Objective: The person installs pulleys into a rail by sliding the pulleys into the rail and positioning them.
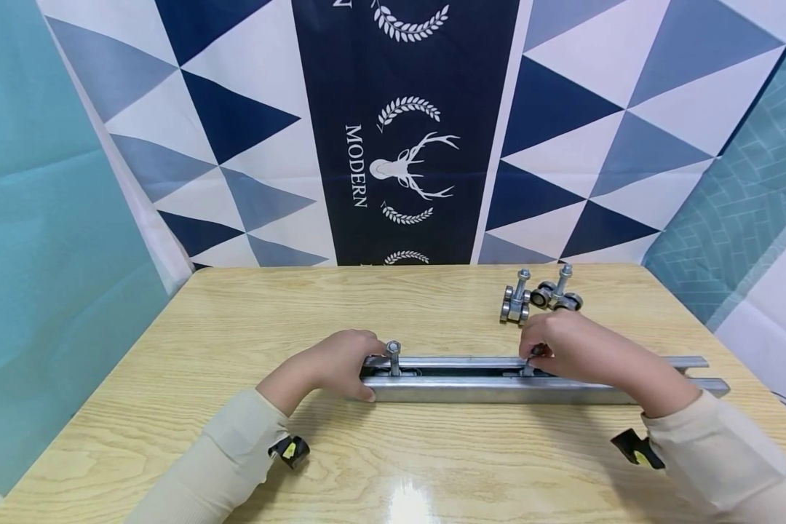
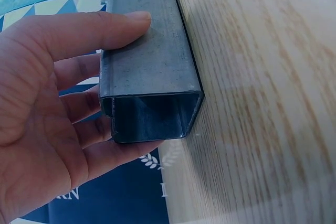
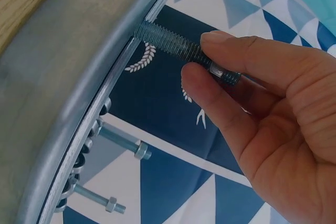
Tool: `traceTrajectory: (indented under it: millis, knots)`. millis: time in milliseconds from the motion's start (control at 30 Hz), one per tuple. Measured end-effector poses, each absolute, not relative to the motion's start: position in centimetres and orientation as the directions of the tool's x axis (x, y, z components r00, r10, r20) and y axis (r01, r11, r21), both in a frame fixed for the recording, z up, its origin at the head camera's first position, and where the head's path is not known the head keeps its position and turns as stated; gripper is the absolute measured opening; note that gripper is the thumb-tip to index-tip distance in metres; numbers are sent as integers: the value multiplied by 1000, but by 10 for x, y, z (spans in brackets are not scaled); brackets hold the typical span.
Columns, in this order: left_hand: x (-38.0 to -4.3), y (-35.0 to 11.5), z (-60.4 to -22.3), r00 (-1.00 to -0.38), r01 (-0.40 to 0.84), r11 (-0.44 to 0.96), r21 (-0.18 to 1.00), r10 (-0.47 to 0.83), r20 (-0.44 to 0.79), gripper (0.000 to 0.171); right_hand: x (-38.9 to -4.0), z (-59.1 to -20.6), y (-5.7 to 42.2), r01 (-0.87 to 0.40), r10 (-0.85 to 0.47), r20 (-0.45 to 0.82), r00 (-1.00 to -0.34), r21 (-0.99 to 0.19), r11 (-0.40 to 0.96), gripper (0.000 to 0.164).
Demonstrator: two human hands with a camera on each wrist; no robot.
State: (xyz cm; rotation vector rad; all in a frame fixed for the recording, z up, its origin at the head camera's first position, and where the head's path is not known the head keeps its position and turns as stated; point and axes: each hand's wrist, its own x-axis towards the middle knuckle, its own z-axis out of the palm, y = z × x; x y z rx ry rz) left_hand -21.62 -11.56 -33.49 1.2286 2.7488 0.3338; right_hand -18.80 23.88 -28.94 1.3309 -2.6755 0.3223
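A long steel channel [image 1: 458, 393] lies on the table with its slot facing up. My left hand [image 1: 343, 364] grips its left end, the thumb on the near wall and the fingers round the far side and open end, as the left wrist view shows. Just right of that hand, a roller trolley's bolt [image 1: 394, 358] stands up out of the slot. Farther right, my right hand [image 1: 579, 353] pinches the upper part of a second trolley's threaded bolt [image 3: 168, 43], close to its nut [image 3: 216, 70]. The second trolley's wheels are hidden inside the channel.
Two more roller trolleys stand behind the channel: one trolley [image 1: 515, 306] with its bolt up, and another trolley [image 1: 557, 292] tilted beside it. The wooden table [image 1: 236, 306] ends at a patterned cloth [image 1: 419, 240] at the back.
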Motion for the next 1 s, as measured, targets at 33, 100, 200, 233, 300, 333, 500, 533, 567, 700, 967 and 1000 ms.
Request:
traceTrajectory:
  millis: [33, 100, 200, 233, 300, 333, 500, 533, 567, 700, 967, 1000]
  knots:
    - [-216, -116, -335, -666, 722, 647, 245, 746, -12, 61, -188, -289, 238, -798, -769, 215, -602, -125, 590, 28]
    - [-216, -116, -335, -665, 723, 647, 243, 747, -10, 61, -188, -289, 235, -795, -767, 214, -605, -119, 594, 27]
    - [-216, -116, -335, -667, 721, 648, 243, 745, -11, 60, -189, -289, 232, -798, -769, 218, -601, -122, 590, 26]
    - [-216, -116, -335, -667, 721, 649, 244, 745, -10, 60, -189, -289, 231, -800, -770, 219, -599, -122, 587, 25]
    - [-216, -116, -334, -669, 719, 651, 245, 743, -10, 60, -190, -290, 229, -803, -773, 220, -595, -124, 583, 25]
    - [-216, -116, -334, -671, 716, 652, 248, 741, -11, 60, -190, -290, 228, -804, -775, 218, -593, -124, 581, 25]
    - [-215, -116, -334, -673, 715, 655, 242, 740, -14, 60, -190, -290, 223, -786, -763, 193, -617, -124, 605, 24]
    - [-215, -116, -334, -673, 716, 656, 241, 740, -15, 60, -190, -290, 222, -786, -762, 191, -618, -125, 606, 23]
    - [-215, -116, -334, -672, 717, 655, 238, 741, -14, 60, -189, -290, 221, -785, -762, 191, -619, -126, 606, 24]
    - [-215, -116, -334, -671, 718, 654, 238, 741, -13, 60, -189, -290, 218, -795, -769, 203, -606, -120, 595, 23]
    - [-215, -115, -334, -674, 715, 656, 242, 739, -12, 60, -190, -292, 211, -816, -784, 233, -576, -101, 569, 22]
    - [-215, -115, -334, -673, 716, 655, 243, 739, -11, 60, -190, -292, 210, -821, -787, 239, -569, -98, 563, 21]
